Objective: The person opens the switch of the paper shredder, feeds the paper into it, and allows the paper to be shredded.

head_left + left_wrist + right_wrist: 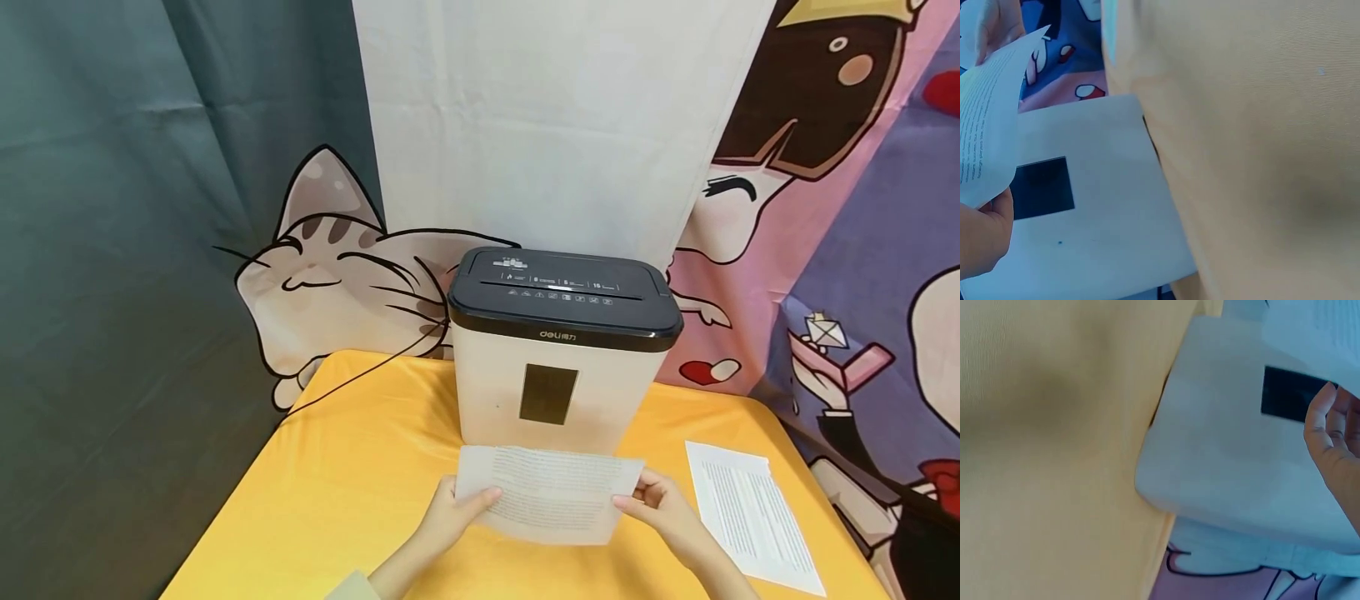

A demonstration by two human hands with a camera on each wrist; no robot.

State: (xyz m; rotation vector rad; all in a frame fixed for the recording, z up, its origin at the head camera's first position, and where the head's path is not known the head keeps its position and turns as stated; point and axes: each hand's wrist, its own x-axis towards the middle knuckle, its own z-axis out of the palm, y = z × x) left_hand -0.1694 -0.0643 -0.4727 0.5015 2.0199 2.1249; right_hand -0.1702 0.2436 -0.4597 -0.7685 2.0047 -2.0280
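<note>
Both hands hold a printed sheet of paper (pixel 551 496) in front of the paper shredder, above the yellow tabletop. The left hand (pixel 453 510) pinches the sheet's left edge, thumb on top. At the opposite edge, the right hand (pixel 656 507) pinches it between thumb and fingers. Behind the sheet stands the paper shredder (pixel 487 383), a white bin with a black lid (pixel 562 292) that has a narrow slot across it. In the left wrist view the paper (pixel 991 119) curves between the hands. The right wrist view catches only a corner of it.
A second printed sheet (pixel 753 512) lies on the yellow tablecloth (pixel 337 500) to the right. From the shredder's left side a thin black cord (pixel 360 375) runs to the table's left edge. Cartoon-printed curtains (pixel 555 125) hang close behind.
</note>
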